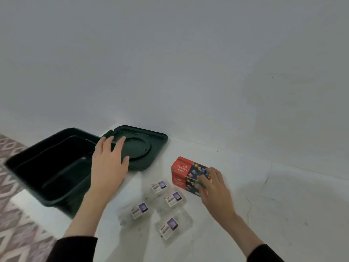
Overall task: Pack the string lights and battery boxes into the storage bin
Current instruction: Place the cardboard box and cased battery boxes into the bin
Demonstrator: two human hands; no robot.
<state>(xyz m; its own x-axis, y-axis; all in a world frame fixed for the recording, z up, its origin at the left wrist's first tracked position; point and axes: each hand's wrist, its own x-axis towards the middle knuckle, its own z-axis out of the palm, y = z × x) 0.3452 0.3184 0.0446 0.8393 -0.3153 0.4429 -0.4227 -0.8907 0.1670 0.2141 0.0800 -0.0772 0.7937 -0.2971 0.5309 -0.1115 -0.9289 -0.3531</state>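
A dark green storage bin (32, 159) stands open and empty at the left. Its lid (151, 148) lies flat to the right of it, near the wall. My left hand (108, 161) rests with spread fingers on the lid's left edge, next to the bin's rim. A red LED string lights box (182, 170) sits on the white surface to the right. My right hand (213, 188) has its fingers on that box's right end. Several clear battery packs with white and purple labels (158, 186) (139, 209) lie between my arms.
A plain white wall rises right behind the bin and lid. A patterned grey and white rug (11, 214) covers the floor at the left, below the surface's edge. My dark sleeves (75, 248) show at the bottom.
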